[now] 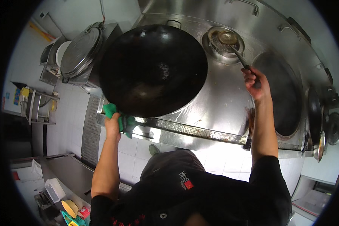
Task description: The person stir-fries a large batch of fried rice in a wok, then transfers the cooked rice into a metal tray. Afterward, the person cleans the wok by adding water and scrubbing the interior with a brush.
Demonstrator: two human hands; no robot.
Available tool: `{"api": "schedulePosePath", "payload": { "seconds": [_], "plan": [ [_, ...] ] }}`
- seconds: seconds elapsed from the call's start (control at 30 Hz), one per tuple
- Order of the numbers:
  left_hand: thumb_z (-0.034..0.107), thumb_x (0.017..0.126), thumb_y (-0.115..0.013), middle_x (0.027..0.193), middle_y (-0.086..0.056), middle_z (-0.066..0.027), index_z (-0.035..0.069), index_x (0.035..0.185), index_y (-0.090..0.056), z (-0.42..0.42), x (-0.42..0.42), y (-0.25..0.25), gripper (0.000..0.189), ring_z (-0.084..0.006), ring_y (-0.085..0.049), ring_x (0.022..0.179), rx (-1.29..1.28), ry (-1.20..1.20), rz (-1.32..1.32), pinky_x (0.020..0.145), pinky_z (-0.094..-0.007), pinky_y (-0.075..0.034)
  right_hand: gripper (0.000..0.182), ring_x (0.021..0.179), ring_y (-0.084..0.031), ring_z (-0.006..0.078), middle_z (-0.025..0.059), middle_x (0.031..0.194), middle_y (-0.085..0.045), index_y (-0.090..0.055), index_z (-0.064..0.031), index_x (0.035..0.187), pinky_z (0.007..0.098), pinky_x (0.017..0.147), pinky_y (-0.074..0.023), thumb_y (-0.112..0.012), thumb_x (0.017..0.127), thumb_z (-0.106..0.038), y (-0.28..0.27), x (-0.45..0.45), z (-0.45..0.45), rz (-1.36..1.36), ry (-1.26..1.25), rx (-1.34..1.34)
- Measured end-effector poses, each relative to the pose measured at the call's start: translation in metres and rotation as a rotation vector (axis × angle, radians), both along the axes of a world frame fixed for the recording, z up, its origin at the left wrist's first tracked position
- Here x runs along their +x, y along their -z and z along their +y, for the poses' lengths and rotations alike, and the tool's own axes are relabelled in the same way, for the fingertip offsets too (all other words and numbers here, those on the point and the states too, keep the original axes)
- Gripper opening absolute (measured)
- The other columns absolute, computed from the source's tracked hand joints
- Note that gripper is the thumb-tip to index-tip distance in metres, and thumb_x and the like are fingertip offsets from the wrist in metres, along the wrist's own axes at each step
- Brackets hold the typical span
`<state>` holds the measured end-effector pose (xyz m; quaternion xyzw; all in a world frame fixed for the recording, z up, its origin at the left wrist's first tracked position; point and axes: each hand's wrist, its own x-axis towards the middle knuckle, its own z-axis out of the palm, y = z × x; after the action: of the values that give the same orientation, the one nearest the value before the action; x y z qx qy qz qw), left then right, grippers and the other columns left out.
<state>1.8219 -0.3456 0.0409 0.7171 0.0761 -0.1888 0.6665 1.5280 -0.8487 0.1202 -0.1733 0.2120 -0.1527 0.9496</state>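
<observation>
A large black wok (pixel 155 70) rests on the stainless steel range. At its near left rim, my left hand (pixel 113 125) grips a green cloth (pixel 125 124); whether a wok handle is inside the cloth cannot be seen. My right hand (pixel 255 83) is closed around the dark handle of a metal ladle (pixel 227 37). The ladle's bowl lies over a round metal basin (pixel 237 58) with a strainer in it, behind and to the right of the wok. Below my right hand, beside the forearm, a bristle wok brush (pixel 251 121) leans at the range's front edge.
Right of my forearm is a second dark wok (pixel 282 96) with haze over it. Pans (pixel 315 115) hang or stand at the far right. A lidded metal pot (pixel 82 50) stands at the left. A perforated drain channel (pixel 192 130) follows the range's front. Two faucets (pixel 250 4) project from the back wall.
</observation>
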Motion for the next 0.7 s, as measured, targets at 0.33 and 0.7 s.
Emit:
{"api": "schedulePosePath", "payload": {
  "seconds": [0.33,0.7],
  "plan": [
    [0.011,0.084,-0.061,0.082,-0.059,-0.0038,-0.001,0.092,-0.061,-0.009,-0.01,0.031,0.014,-0.0133,-0.054,0.071,-0.158,0.09,-0.022,0.064,-0.0309,-0.044,0.032,0.052,-0.046,0.0068,0.0059,0.079,-0.056,-0.05,0.0144,0.114,0.0201,0.038,-0.0347,-0.053,0.097,-0.013,-0.072,-0.014,0.198,0.103,0.088,-0.137],
    [0.01,0.087,-0.059,0.076,-0.055,-0.002,-0.002,0.089,-0.059,-0.005,-0.028,0.026,0.013,-0.012,-0.049,0.064,-0.207,0.053,-0.051,0.058,-0.0301,-0.041,0.031,0.047,-0.048,0.0084,0.0029,0.073,-0.052,-0.054,0.0056,0.118,0.0241,0.04,-0.0384,-0.061,0.094,-0.013,-0.091,-0.033,0.282,0.785,0.0,-1.101]
  ]
}}
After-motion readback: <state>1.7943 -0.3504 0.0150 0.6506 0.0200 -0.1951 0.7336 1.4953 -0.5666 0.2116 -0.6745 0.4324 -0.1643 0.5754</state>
